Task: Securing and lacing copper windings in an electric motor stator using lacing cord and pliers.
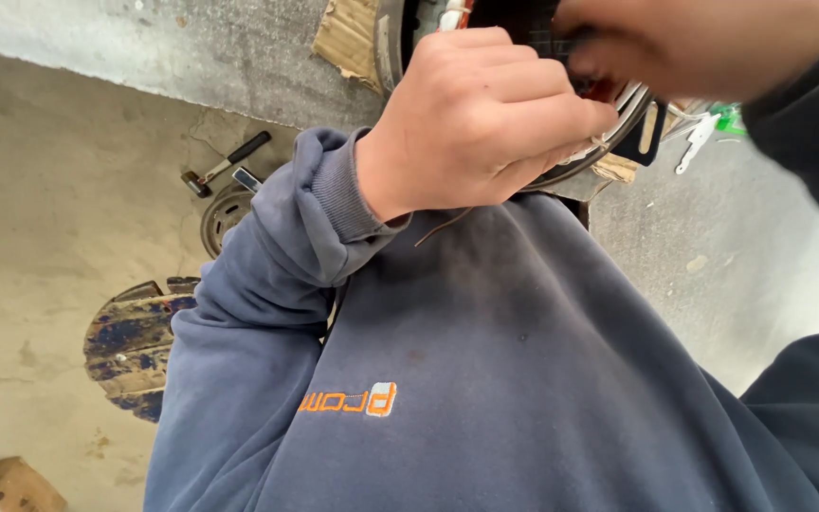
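My left hand [485, 118] is curled into a fist at the top middle, gripping the rim of a round metal part [629, 102] that has pale cords and wires along its edge. A thin brown cord [443, 228] hangs just below the fist. My right hand [703, 43] is blurred at the top right, its fingertips against the dark inner side of the same part. Whether it holds anything is not visible. My dark blue hooded sweatshirt [485, 379] fills the lower half of the view.
On the concrete floor at the left lie a hammer [225, 166], a round metal disc [223, 216] and a blue-stained round wooden piece [135, 346]. Cardboard [348, 33] sits at the top, a cardboard box [7, 485] at the bottom left, and a white tool [699, 140] at the right.
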